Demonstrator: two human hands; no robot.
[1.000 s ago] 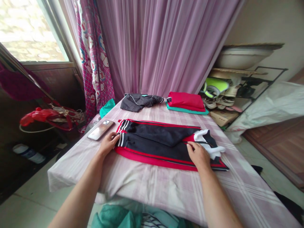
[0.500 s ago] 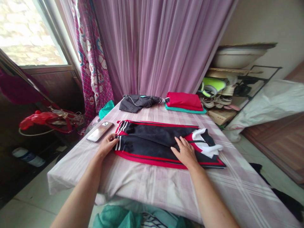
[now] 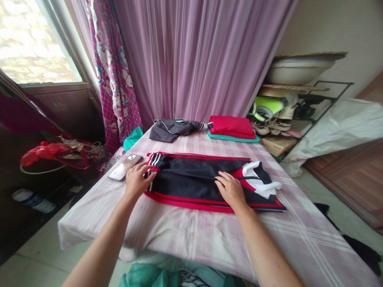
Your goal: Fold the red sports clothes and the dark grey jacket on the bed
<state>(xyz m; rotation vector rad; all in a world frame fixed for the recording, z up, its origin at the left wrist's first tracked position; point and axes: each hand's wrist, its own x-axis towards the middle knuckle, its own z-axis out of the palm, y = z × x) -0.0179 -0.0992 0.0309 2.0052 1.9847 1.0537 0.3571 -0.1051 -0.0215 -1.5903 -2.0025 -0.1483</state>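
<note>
A black jacket (image 3: 185,183) with red edging and a white-and-red collar part (image 3: 254,177) lies folded flat, its collar end to the right. Its two sleeves run side by side, with white-striped cuffs (image 3: 154,159) at the left end. Over those cuffs is my left hand (image 3: 139,177), fingers stretched out and thumb apart, touching the cloth. My right hand (image 3: 231,189) rests on the jacket near the collar part, fingers extended and pressing on the fabric. A phone (image 3: 125,166) lies just left of my left hand.
A checked cloth covers the table (image 3: 191,231). At its far side are a crumpled dark grey garment (image 3: 173,130) and a folded red garment (image 3: 230,125) on a teal one (image 3: 233,138). A shoe rack (image 3: 314,107) stands right; teal clothing (image 3: 149,275) is at the near edge.
My left hand has moved slightly up and right, further over the cuffs. My right hand's fingers have drawn closer together, in nearly the same place. The view has shifted slightly.
</note>
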